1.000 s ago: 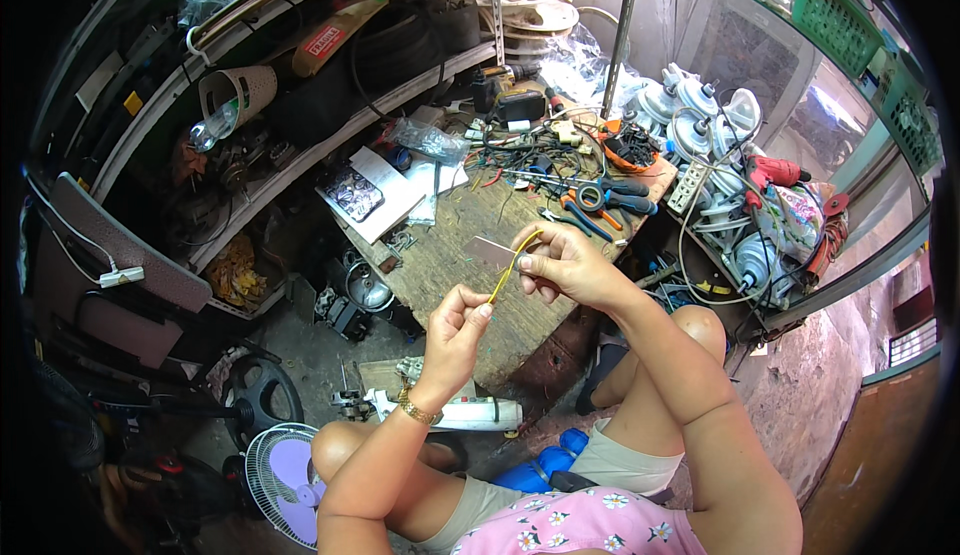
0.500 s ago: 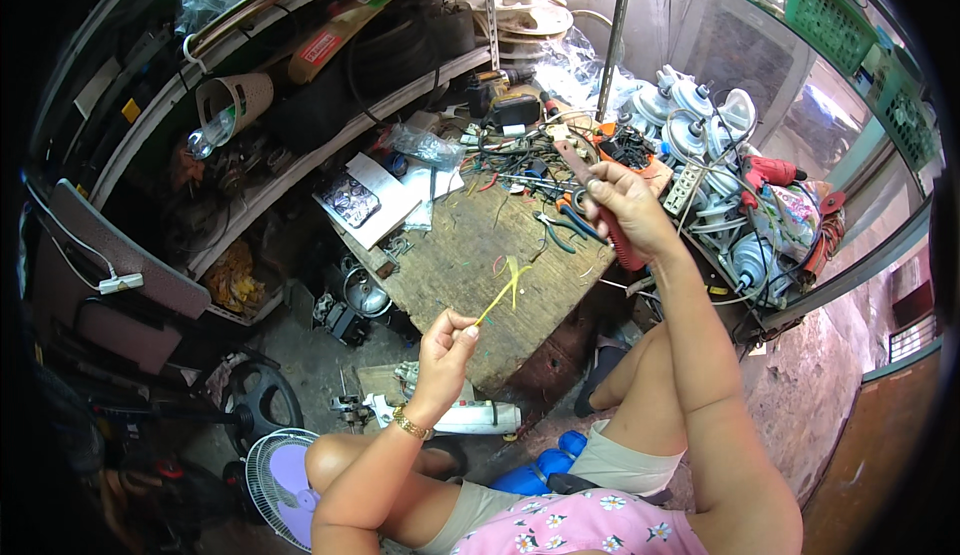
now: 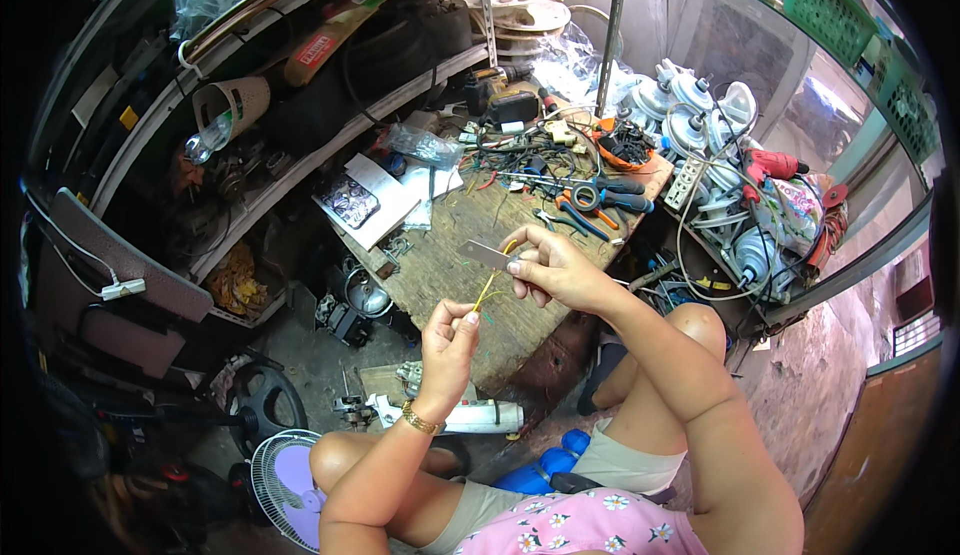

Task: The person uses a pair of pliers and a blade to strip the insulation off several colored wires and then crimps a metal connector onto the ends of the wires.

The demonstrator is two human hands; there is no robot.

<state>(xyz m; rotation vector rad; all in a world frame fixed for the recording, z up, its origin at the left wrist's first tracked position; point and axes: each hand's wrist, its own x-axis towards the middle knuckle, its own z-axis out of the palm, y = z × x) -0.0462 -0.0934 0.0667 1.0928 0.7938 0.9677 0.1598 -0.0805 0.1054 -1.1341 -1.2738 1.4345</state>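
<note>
From my feed, over the tabletop (image 3: 430,273): left hand (image 3: 449,349) pinching yellow wire (image 3: 487,290), probably steadying it; right hand (image 3: 553,267) pinching flat blade (image 3: 484,254).

Scuffed wooden table (image 3: 430,275): white papers (image 3: 393,196) left, pliers (image 3: 582,222) right, tangled wires (image 3: 507,153) along back.

The head-worn fisheye looks down past the pink floral top (image 3: 590,527) at the bottom edge. The worn brown wooden tabletop (image 3: 432,273) lies near, mid-frame.
</note>
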